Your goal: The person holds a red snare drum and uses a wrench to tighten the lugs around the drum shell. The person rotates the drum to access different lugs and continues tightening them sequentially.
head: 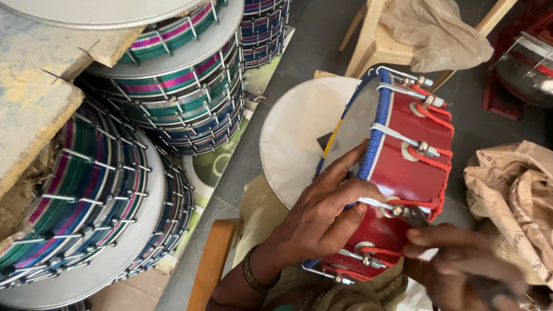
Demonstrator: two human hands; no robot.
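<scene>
A dark grey floor forms the background, seen from above. At the left, stacks of finished drums with striped green, purple and blue shells and metal tension rods lean against a worn board. At the top, a pale wooden chair carries a crumpled plastic sheet. At the right edge lies a brown paper sack, and a further dark drum stands in the upper right corner.

In the centre, a red drum rests tilted on its side over the person's lap, its translucent skin facing left. Its rim is wrapped in blue cord, red cord zigzags along the shell, and metal hooks with round nuts span the shell. Behind it lies a loose white drum skin on the floor.

The left hand, a bangle at its wrist, clasps the drum's near rim, the fingers spread over the blue cord and skin, the thumb against the red shell. The right hand, blurred at the lower right, is closed around a dark tool, whose tip meets a nut on the shell's lower side; the tool's kind cannot be told.
</scene>
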